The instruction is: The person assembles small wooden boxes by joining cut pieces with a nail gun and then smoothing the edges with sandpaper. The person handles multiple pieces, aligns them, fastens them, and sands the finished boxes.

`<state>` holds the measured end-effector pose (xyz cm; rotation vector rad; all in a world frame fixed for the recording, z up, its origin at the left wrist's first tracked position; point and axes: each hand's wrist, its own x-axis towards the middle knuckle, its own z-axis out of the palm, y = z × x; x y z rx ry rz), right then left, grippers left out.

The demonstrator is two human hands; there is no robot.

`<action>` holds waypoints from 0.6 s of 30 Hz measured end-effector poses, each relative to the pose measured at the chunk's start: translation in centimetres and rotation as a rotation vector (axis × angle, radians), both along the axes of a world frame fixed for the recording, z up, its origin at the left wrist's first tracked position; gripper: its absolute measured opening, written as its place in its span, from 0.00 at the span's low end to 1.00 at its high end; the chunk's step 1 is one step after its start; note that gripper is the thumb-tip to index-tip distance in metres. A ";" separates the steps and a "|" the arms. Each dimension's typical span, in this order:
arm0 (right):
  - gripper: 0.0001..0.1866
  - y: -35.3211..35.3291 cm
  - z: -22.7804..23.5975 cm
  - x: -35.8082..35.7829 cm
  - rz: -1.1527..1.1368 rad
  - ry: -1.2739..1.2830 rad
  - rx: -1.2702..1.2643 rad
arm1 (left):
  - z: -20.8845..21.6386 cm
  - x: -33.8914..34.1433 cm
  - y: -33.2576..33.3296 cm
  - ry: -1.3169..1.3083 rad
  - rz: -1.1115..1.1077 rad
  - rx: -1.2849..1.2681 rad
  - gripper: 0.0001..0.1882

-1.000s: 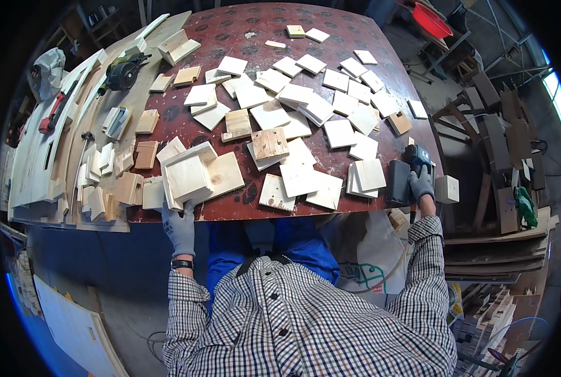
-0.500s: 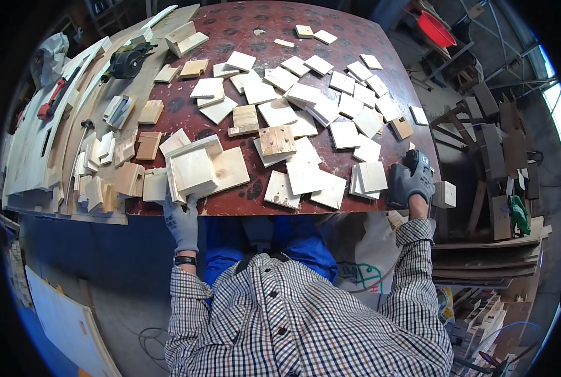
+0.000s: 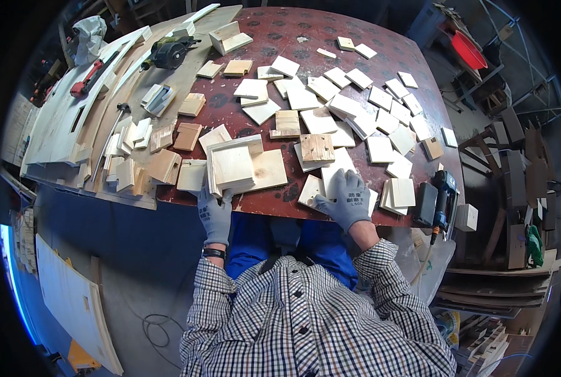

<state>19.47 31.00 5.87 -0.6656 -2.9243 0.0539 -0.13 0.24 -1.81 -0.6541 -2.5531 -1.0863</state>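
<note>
Wooden piece [image 3: 233,169] sits just left of the frame's middle, its near corner grasped by the left hand [image 3: 214,217], seemingly for steadiness. Whether the right hand [image 3: 346,201], touching pale squares [image 3: 318,120], grips one, I can't tell. They're spread across the worktop [image 3: 381,38], probably for easy reach; a tool [image 3: 442,200] lies right.

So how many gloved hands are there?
2. The left hand is at the near edge of the box-like wooden piece; the right hand is over pale wooden squares near the table edge. I see no others.
</note>
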 end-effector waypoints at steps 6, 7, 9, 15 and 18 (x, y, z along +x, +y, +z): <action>0.36 1.7 0.8 0.6 0.041 0.048 -0.095 | 0.8 0.4 0.2 -0.073 0.017 -0.015 0.26; 0.28 1.9 2.5 0.6 -0.001 0.025 -0.115 | 0.8 0.5 0.4 -0.064 0.019 -0.017 0.26; 0.18 3.5 3.0 1.6 0.005 0.231 -0.074 | 0.0 0.3 0.0 -0.010 0.026 -0.040 0.27; 0.18 0.0 13.3 3.4 -0.043 0.823 -1.160 | 0.9 0.9 0.1 -0.016 0.017 -0.041 0.27; 0.20 -1.9 15.1 4.9 0.042 0.811 -0.842 | 0.0 0.7 0.1 -0.030 0.026 -0.038 0.28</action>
